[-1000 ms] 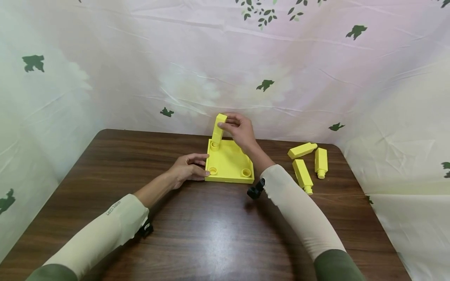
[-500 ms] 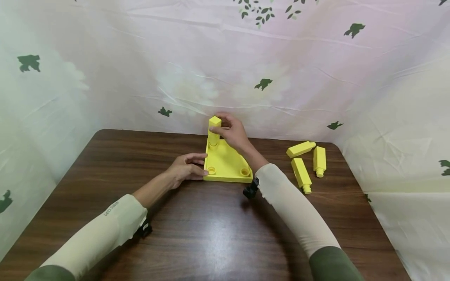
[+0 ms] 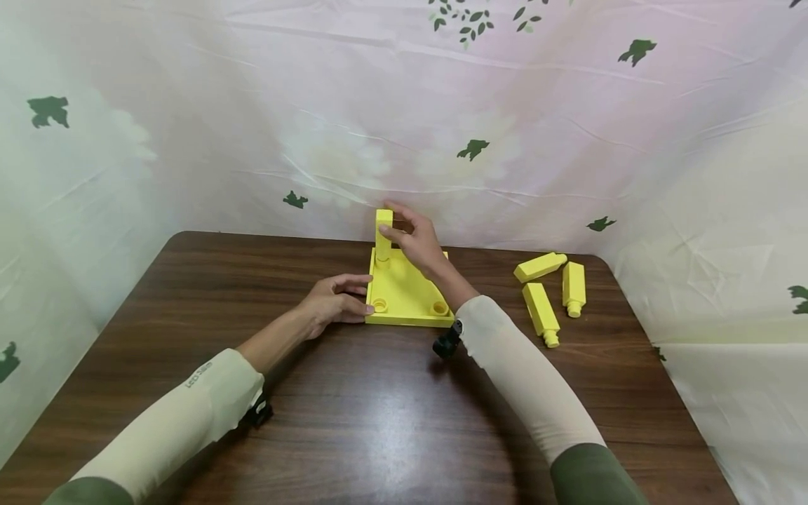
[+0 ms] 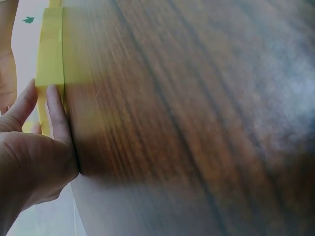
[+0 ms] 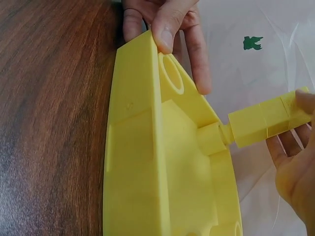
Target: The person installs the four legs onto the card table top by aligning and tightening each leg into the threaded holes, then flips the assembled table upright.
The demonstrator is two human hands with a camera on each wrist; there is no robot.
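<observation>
A yellow square tabletop (image 3: pixel 407 287) lies with its raised rim and round corner sockets facing up. My right hand (image 3: pixel 416 238) pinches the upper part of a yellow leg (image 3: pixel 384 238), which stands nearly upright over the far left socket. In the right wrist view the narrow end of that leg meets the socket's mouth (image 5: pixel 211 137). My left hand (image 3: pixel 331 305) touches the left side of the tabletop with fairly straight fingers, its thumb (image 5: pixel 167 37) at the near left corner. In the left wrist view, the left fingers (image 4: pixel 58 115) lie along the tabletop's edge, close to the table.
Three more yellow legs lie loose at the right: one at the back (image 3: pixel 539 267), one farthest right (image 3: pixel 574 287) and one nearer (image 3: pixel 541 312). The dark wooden table (image 3: pixel 353 414) ends at a patterned cloth backdrop (image 3: pixel 341 140) close behind the tabletop.
The leg has shifted slightly left and been turned and straightened over the far left socket, with my right hand following it. My left hand stays at the tabletop's side.
</observation>
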